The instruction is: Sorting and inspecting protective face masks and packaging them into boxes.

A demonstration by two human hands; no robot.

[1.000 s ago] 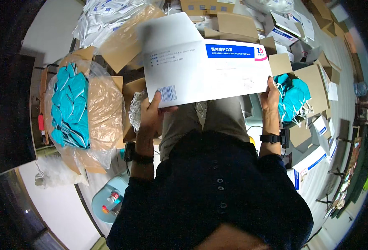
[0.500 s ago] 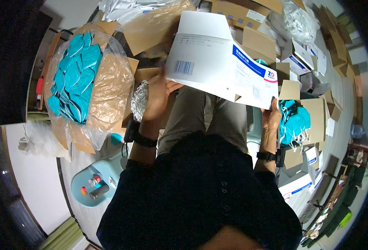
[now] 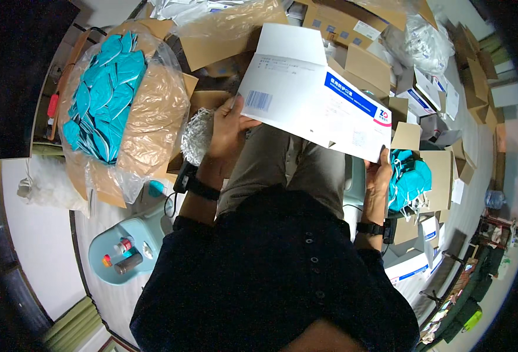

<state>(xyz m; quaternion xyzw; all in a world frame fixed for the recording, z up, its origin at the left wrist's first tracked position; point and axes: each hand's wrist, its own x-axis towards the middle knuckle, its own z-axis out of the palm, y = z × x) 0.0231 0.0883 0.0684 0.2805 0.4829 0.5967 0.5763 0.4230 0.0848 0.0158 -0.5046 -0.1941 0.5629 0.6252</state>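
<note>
A white folding carton (image 3: 297,88) with a blue stripe is stretched above my lap, opened out, its top flap standing toward the far side. My left hand (image 3: 228,126) pinches its lower left corner, thumb over the printed side. At the lower right corner, my right hand (image 3: 379,171) grips the edge; part of its fingers is hidden behind the board. Beside my left hand lies a bundle of white elastic cord (image 3: 198,136). Just right of my right hand, teal face masks (image 3: 410,180) with white straps fill a brown box.
A large plastic-lined box of teal masks (image 3: 109,88) stands at the left. Below it, a pale blue stool (image 3: 103,237) holds bottles in its tray. Opened brown cartons (image 3: 344,23) crowd the far side, with white boxes (image 3: 417,94) at the right.
The carton has come slightly nearer my body, still held at both corners. My left hand's thumb now shows on its front. The whole view has shifted a little.
</note>
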